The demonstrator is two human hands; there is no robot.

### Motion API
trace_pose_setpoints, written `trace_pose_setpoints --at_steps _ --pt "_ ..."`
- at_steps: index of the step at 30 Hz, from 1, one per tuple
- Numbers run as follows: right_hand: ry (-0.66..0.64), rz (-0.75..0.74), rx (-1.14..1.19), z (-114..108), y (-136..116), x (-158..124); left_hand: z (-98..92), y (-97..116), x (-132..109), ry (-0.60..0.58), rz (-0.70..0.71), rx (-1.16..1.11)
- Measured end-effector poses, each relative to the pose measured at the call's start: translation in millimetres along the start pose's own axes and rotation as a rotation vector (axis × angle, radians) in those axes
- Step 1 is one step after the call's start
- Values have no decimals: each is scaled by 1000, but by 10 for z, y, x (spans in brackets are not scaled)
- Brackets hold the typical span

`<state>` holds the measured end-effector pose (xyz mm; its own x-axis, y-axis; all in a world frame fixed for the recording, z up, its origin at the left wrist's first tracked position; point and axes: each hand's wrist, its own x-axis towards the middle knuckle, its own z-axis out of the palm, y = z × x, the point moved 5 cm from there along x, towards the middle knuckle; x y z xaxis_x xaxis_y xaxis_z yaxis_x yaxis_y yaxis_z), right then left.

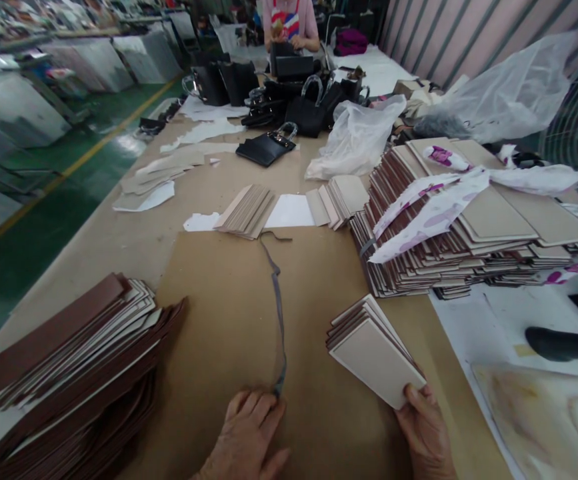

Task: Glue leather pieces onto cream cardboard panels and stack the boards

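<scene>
My left hand (249, 437) rests on the brown board (219, 320), its curled fingers on the near end of a grey cloth strip (279, 313). The thumb stands apart from the other fingers. From there the strip runs away from me, with a knot partway along and a bent far end. My right hand (426, 427) is closed on the lower right corner of a small fanned stack of leather panels (373, 357), pale side up with reddish-brown edges. The stack tilts above the board; fingers beneath it are hidden.
Brown panels (59, 333) are piled at left. A large stack of pale-topped panels (493, 213), tied with patterned cloth, stands right. Small beige pieces (249, 210) lie ahead. Farther back are black handbags (309, 110), plastic bags (359, 137) and a person (291, 27). A black handle (566, 343) lies right.
</scene>
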<state>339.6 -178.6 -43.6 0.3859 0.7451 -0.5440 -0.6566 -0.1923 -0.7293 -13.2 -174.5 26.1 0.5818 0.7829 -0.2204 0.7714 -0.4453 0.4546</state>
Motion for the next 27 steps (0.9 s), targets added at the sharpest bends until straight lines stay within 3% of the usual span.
trace_pose_setpoints --at_steps 2,4,9,12,15,18,22,27 --pt "-2 -11 -8 4 -6 -3 -231 -47 147 17 -69 -107" --pt "1 -13 -21 16 -18 -11 -503 -249 420 103 -152 -134" --pt "-19 5 -35 79 -59 -41 -1067 -1146 1405 245 -364 -35" --pt "-28 24 -24 86 -60 -46 -1344 -1538 1950 280 -373 55" --pt "-26 28 -14 57 -45 -40 -1548 -1746 2320 251 -334 139" --pt "-14 39 17 27 -20 -35 -1655 -1863 2515 187 -302 186" --pt "4 46 42 22 -12 -38 -1714 -1922 2574 162 -299 163" --pt "-6 34 38 37 -24 -49 -1932 -1876 2509 375 -404 -28"
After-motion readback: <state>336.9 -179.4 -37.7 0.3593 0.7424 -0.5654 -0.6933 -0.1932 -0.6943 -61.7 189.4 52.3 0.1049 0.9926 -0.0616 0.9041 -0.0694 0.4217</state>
